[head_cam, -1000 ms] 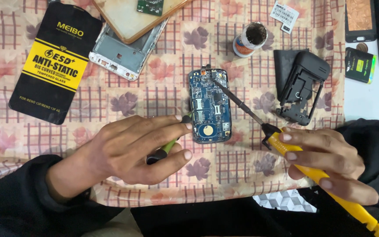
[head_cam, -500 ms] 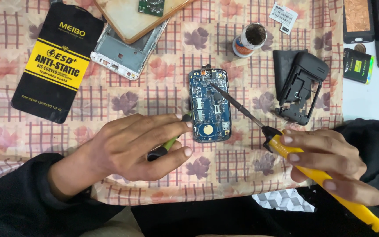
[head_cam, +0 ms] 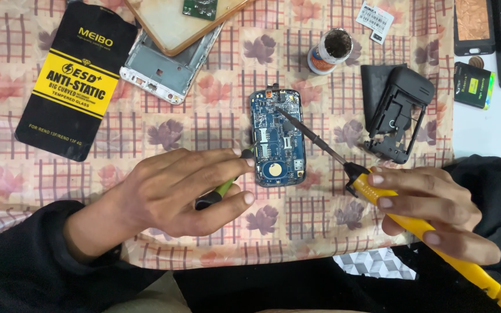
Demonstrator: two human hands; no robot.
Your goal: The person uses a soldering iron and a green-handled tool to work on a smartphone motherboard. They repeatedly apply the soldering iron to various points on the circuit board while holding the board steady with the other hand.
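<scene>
Left hand (head_cam: 184, 194) and right hand (head_cam: 433, 211) both curl in a closed grip.

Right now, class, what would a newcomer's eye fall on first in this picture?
At the centre, a blue circuit board lies on the flowered cloth. The right hand holds a yellow-handled soldering iron, tip on the board's upper part. The left hand grips a green-handled tool beside it.

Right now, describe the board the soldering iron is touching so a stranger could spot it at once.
Find the floral checked cloth covering the table. Near its middle, between the left hand and right hand, lies a small blue circuit board. It alone is blue with a round gold pad near its lower end, and the yellow-handled soldering iron points its tip onto it.
</scene>
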